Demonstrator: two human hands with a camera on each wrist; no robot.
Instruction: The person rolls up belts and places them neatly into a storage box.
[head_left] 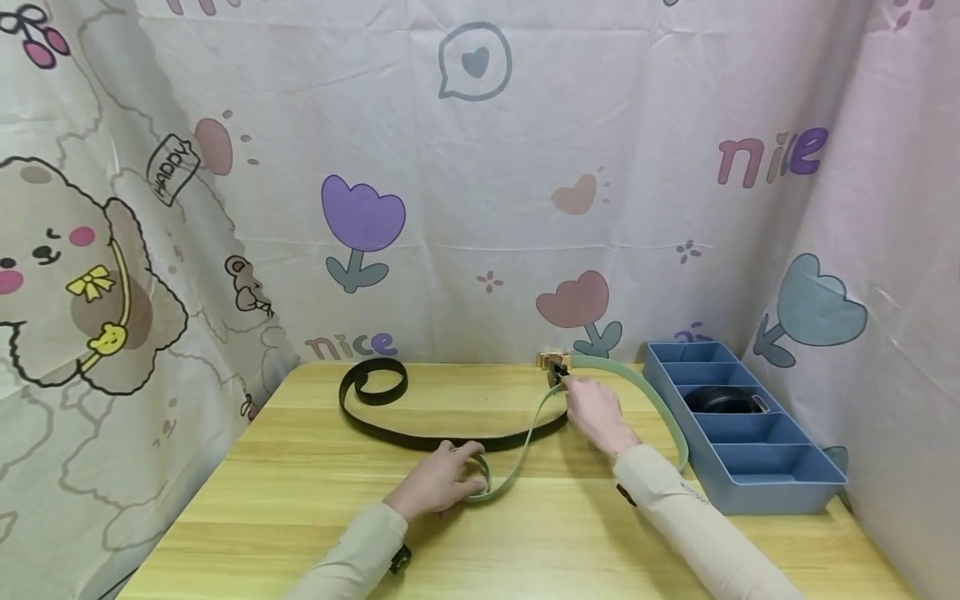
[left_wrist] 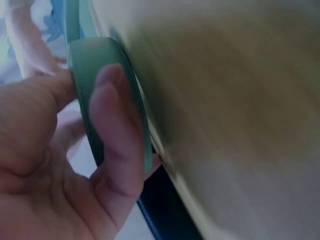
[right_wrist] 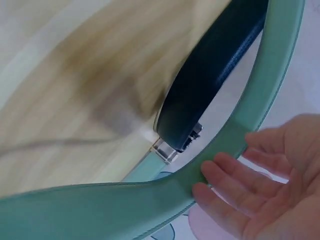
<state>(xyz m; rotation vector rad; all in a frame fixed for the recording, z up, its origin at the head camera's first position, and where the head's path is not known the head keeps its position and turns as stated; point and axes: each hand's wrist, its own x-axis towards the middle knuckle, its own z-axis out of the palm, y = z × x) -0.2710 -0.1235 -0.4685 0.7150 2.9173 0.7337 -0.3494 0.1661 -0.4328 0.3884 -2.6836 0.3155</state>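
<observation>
A light green belt [head_left: 513, 479] runs in a standing strip between the two hands, its near end wound into a small coil. My left hand [head_left: 435, 479] grips that coil; in the left wrist view the green coil [left_wrist: 85, 65] sits between thumb and fingers. At the back of the table, my right hand [head_left: 596, 412] reaches toward the buckles. Its fairly straight fingers [right_wrist: 235, 180] touch the edge of the green strap in the right wrist view. A black belt [head_left: 450, 443] lies behind the left hand, its far-left end curled. A gold buckle [head_left: 555, 360] joins the green strap at the back.
On the right stands a blue divided box [head_left: 772, 497], with a rolled black belt [head_left: 720, 400] in one compartment. Part of the green belt curves along the box's left side. A printed cloth [head_left: 465, 167] hangs behind the wooden table [head_left: 300, 500].
</observation>
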